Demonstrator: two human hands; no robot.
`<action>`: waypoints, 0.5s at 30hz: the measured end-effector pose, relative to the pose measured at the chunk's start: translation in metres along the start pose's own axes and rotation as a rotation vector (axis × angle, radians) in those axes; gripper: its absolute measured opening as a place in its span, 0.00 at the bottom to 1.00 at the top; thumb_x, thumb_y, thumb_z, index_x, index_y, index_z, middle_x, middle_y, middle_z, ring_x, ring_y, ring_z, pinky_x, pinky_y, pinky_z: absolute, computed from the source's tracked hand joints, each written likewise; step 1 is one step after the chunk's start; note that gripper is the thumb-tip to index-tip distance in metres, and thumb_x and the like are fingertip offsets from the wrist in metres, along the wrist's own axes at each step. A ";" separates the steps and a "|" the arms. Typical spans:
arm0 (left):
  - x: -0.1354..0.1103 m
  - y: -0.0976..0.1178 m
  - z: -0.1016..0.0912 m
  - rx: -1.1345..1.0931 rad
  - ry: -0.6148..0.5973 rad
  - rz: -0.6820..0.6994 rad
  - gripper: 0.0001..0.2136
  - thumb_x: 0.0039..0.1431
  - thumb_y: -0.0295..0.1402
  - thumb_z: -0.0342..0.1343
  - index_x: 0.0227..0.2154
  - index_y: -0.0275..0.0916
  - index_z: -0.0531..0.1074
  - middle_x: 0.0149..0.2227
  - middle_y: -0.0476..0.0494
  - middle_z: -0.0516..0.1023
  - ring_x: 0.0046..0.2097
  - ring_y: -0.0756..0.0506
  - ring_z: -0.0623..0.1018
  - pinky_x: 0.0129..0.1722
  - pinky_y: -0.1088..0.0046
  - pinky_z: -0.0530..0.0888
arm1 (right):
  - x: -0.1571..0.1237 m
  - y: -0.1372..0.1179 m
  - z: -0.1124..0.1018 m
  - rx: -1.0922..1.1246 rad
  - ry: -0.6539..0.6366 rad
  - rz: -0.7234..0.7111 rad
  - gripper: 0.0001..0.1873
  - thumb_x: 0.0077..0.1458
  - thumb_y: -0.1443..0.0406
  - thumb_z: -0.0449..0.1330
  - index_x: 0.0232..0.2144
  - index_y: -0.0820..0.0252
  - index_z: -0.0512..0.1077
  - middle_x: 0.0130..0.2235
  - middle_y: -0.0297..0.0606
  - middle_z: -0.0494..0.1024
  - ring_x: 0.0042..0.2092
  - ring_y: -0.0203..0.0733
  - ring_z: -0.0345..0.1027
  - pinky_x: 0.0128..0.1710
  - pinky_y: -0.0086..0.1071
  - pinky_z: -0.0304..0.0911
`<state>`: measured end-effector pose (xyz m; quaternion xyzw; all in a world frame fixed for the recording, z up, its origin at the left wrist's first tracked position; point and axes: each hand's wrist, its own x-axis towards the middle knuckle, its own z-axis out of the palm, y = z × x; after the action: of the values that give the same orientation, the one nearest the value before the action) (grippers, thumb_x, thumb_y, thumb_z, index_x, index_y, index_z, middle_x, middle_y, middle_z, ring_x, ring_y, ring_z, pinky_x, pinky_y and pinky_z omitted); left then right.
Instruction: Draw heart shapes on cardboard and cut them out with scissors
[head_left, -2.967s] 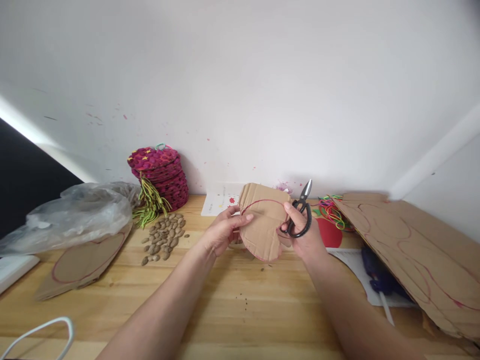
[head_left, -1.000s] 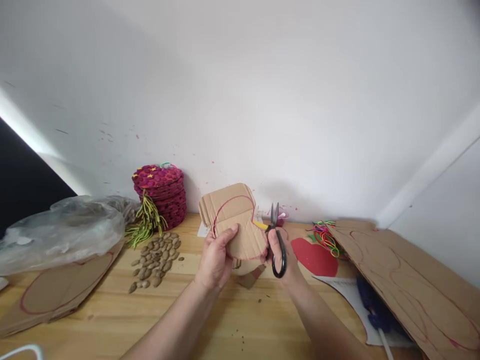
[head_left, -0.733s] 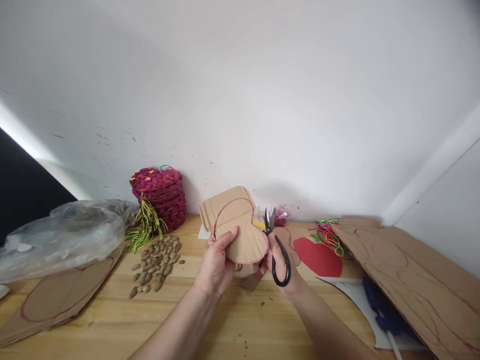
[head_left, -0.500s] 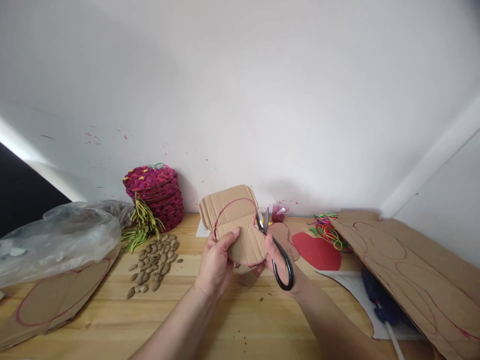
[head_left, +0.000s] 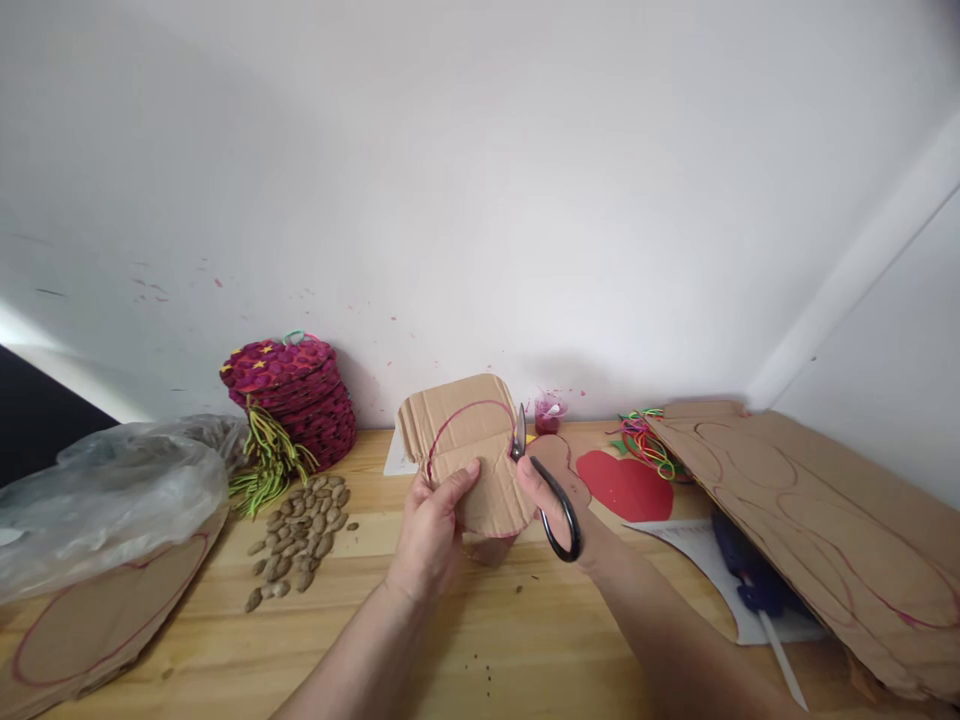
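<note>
My left hand (head_left: 431,525) grips a piece of brown corrugated cardboard (head_left: 469,450) with a red line drawn on it, held upright above the wooden table (head_left: 465,640). My right hand (head_left: 559,515) is closed on black-handled scissors (head_left: 544,480). Their blades point up and bite into the cardboard's right edge along the red line. The lower part of the cardboard is trimmed to a rounded shape; the upper part still has square corners.
A stack of crimson woven discs (head_left: 289,395) with green tassels stands by the wall, seeds (head_left: 296,540) in front. A plastic bag (head_left: 105,495) lies on marked cardboard at left. At right lie a red paper apple (head_left: 626,485), coloured rubber bands (head_left: 645,440) and a big marked cardboard sheet (head_left: 817,520).
The cardboard was turned in my left hand. The scissors moved from beside its right edge into the cardboard and now cut along the red line. The view shifted slightly right.
</note>
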<state>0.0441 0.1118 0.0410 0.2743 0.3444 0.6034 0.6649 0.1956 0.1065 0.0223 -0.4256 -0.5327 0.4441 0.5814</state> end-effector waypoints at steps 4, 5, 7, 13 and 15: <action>-0.002 -0.004 0.000 0.011 -0.019 0.010 0.28 0.42 0.34 0.77 0.49 0.35 0.78 0.45 0.36 0.86 0.48 0.37 0.85 0.45 0.67 0.82 | 0.001 0.002 -0.001 0.018 0.001 0.009 0.22 0.57 0.45 0.67 0.43 0.52 0.83 0.45 0.42 0.86 0.56 0.52 0.77 0.60 0.43 0.71; -0.002 -0.005 0.000 0.012 -0.019 0.013 0.28 0.43 0.34 0.77 0.49 0.36 0.78 0.46 0.36 0.86 0.48 0.37 0.85 0.46 0.67 0.82 | 0.002 0.004 -0.002 0.016 0.001 0.009 0.21 0.58 0.45 0.67 0.42 0.52 0.83 0.44 0.42 0.86 0.56 0.52 0.77 0.58 0.43 0.72; -0.003 -0.008 -0.001 0.013 -0.011 0.015 0.28 0.44 0.34 0.76 0.50 0.36 0.78 0.46 0.37 0.86 0.48 0.37 0.85 0.47 0.67 0.82 | 0.002 0.008 -0.003 0.006 -0.012 0.008 0.19 0.60 0.46 0.65 0.40 0.52 0.83 0.42 0.41 0.87 0.54 0.53 0.78 0.56 0.44 0.74; -0.005 -0.010 0.001 -0.009 0.005 0.021 0.28 0.46 0.33 0.75 0.53 0.38 0.77 0.46 0.37 0.87 0.48 0.38 0.86 0.47 0.67 0.82 | 0.002 0.014 -0.005 -0.102 -0.002 -0.011 0.17 0.61 0.47 0.64 0.31 0.52 0.79 0.35 0.36 0.84 0.43 0.51 0.78 0.48 0.42 0.76; -0.005 -0.010 0.001 -0.006 0.024 0.017 0.28 0.45 0.33 0.75 0.52 0.38 0.77 0.45 0.38 0.87 0.48 0.38 0.86 0.46 0.68 0.82 | 0.001 0.013 -0.005 -0.155 -0.027 -0.020 0.19 0.65 0.47 0.60 0.32 0.52 0.78 0.36 0.35 0.83 0.41 0.49 0.76 0.46 0.41 0.75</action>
<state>0.0513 0.1058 0.0343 0.2678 0.3483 0.6132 0.6565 0.1993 0.1102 0.0095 -0.4576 -0.5775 0.4015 0.5439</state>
